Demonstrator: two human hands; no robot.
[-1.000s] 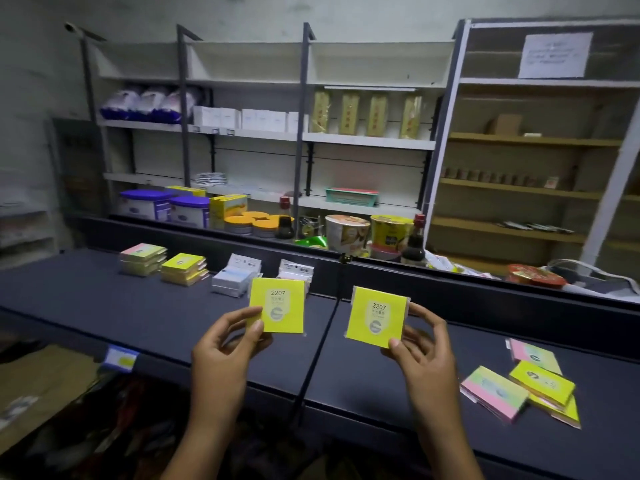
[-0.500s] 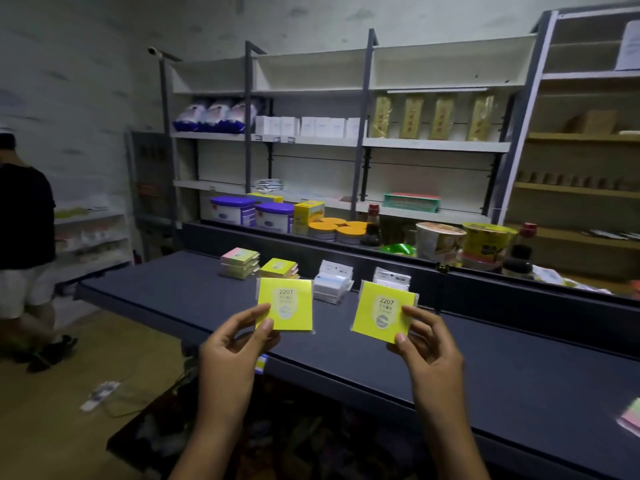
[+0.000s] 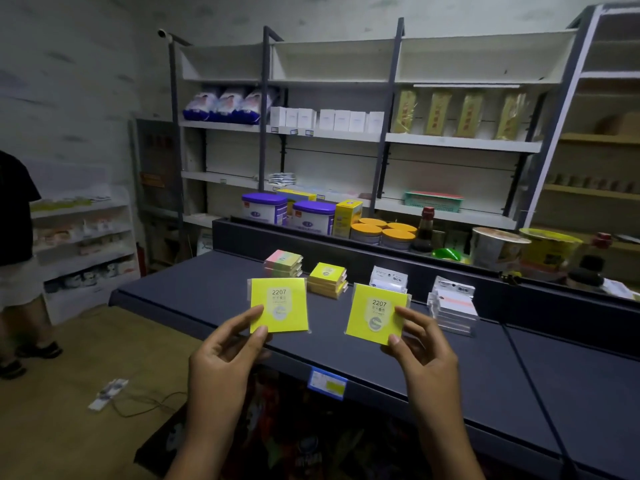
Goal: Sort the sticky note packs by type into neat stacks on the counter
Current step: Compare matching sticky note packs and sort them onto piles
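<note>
I have a yellow pack in each hand, both held up above the near edge of the counter point(image 3: 214, 296). My left hand point(image 3: 221, 355) pinches the left yellow pack point(image 3: 278, 305) by its lower corner between thumb and fingertips; my right hand point(image 3: 424, 351) pinches the right yellow pack point(image 3: 376, 315) the same way, tilted a little. Both carry the same printed number, so I judge them to be one type.

Four stacks already stand along the back of the counter. Taking the yellow stack point(image 3: 327, 279) as my mark: the pink and green stack point(image 3: 283, 263) sits just to its left, the white stack point(image 3: 388, 279) to its right, and the clear-wrapped stack point(image 3: 452, 304) further right again. They look fairly square, so the sorting seems well along.

What is left, as I read it, is to lay these two on the yellow stack, which lies just behind the pack in my left hand. I cannot tell from here whether more loose packs remain out of view.
</note>
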